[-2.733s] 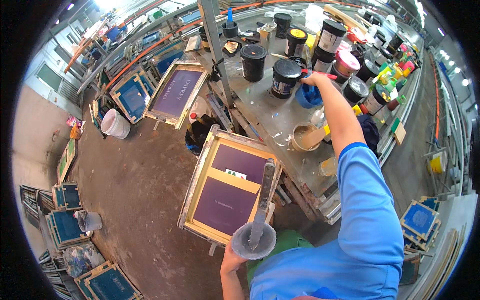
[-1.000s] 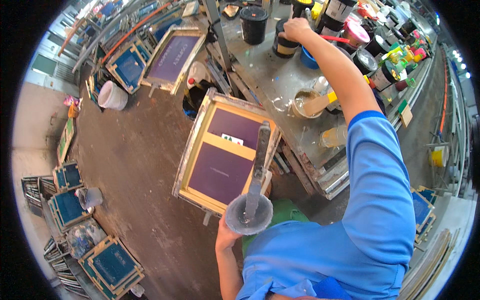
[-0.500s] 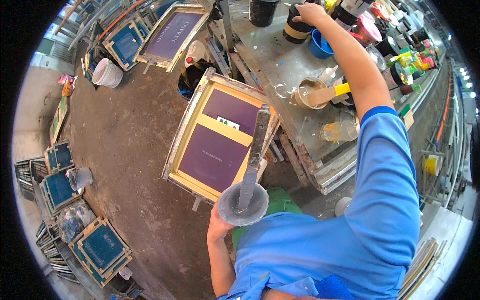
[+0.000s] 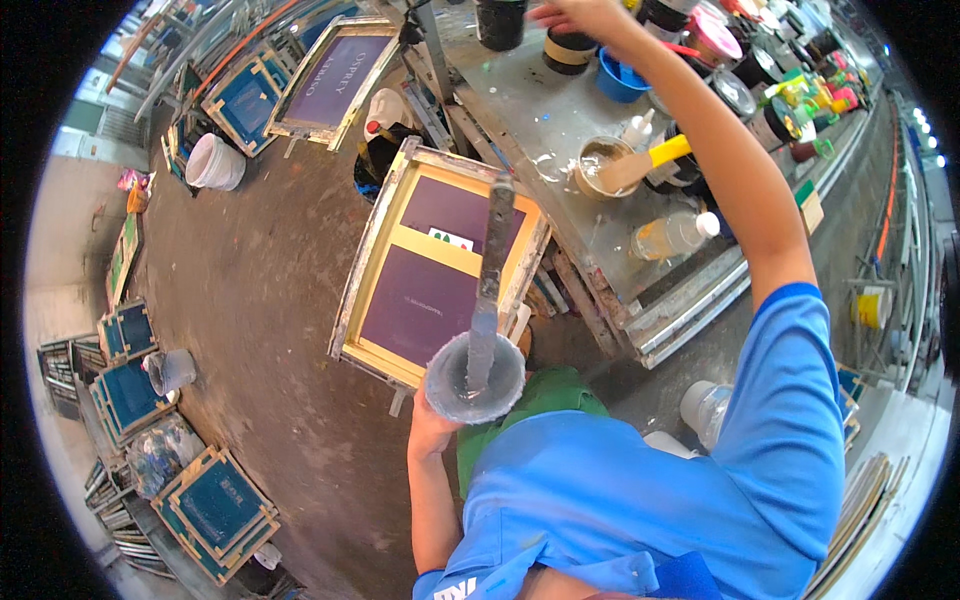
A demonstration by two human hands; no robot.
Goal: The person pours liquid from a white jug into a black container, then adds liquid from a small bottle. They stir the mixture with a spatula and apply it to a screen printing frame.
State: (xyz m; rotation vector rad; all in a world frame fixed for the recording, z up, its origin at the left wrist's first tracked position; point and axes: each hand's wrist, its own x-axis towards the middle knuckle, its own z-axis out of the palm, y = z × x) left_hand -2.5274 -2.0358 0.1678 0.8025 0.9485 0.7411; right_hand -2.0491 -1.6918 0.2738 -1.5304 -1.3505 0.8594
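My left hand (image 4: 430, 428) is closed around a grey plastic cup (image 4: 442, 388), held in front of my body. A long flat metal spatula (image 4: 492, 255) stands in the cup, its stained upper end rising out and leaning away from me. Grey residue coats the cup's inside. My right arm stretches across the worktable (image 4: 560, 225) at the right. At the top edge of the view my right hand (image 4: 578, 14) hovers by a black jar with a tan band (image 4: 570, 52), fingers stretched leftward and nothing visible in them. Part of that hand is cut off.
A framed printing screen (image 4: 425, 305) leans by the table. On the table are a blue tub (image 4: 622, 82), a tan pot (image 4: 590, 182) with a yellow-handled brush (image 4: 640, 165), a bottle (image 4: 670, 236) and another black tub (image 4: 500, 25). More screens (image 4: 215, 505) and a white bucket (image 4: 214, 163) stand left.
My right hand has come off the black jar's top and moved left and farther away. The cup and spatula have shifted slightly in view, still in my left hand.
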